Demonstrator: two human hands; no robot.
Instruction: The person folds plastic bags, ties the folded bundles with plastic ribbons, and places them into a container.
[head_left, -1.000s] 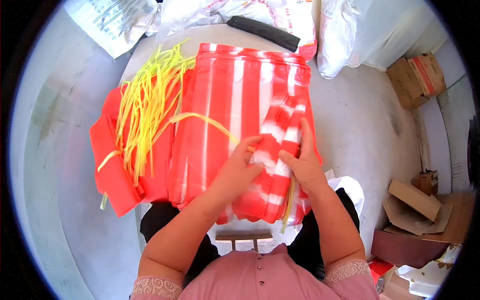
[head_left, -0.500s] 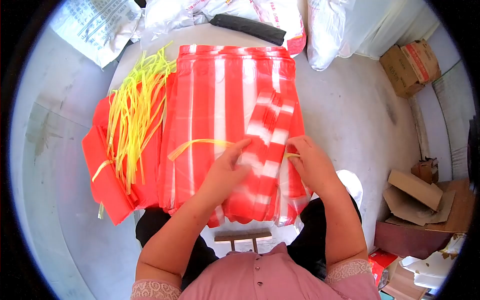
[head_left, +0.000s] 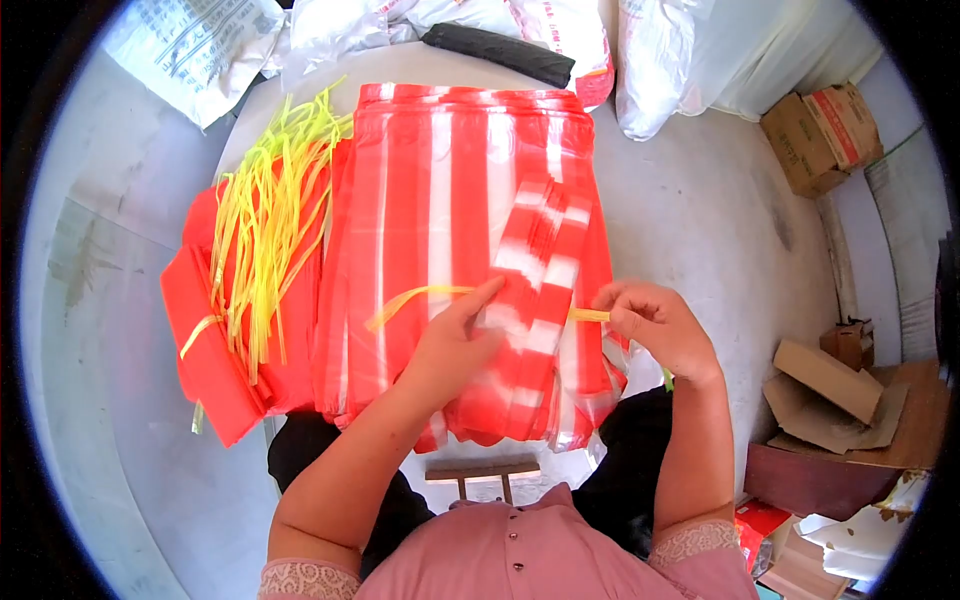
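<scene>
A folded red-and-white striped bundle (head_left: 535, 270) lies slantwise on a wide stack of striped plastic bags (head_left: 410, 190). A yellow strip (head_left: 588, 315) passes beneath the bundle; its right end is pinched in my right hand (head_left: 650, 325), and its other end sticks out at the left. My left hand (head_left: 455, 345) rests on the bundle's left edge, fingers apart, pressing it. Many loose yellow strips (head_left: 268, 220) lie over plain red bags (head_left: 300, 365) at the left. Beside them is a red roll (head_left: 215, 350) tied with a yellow strip.
A black roll (head_left: 498, 54) lies at the table's far edge, in front of white sacks (head_left: 565, 35). A closed carton (head_left: 822, 138) stands at the right on the floor, with an opened carton (head_left: 835, 395) nearer. A wooden stool (head_left: 482, 470) shows below the table edge.
My right hand has taken hold of the strip's right end and pulled it out to the right. My left hand has stayed on the bundle. The camera view has shifted slightly.
</scene>
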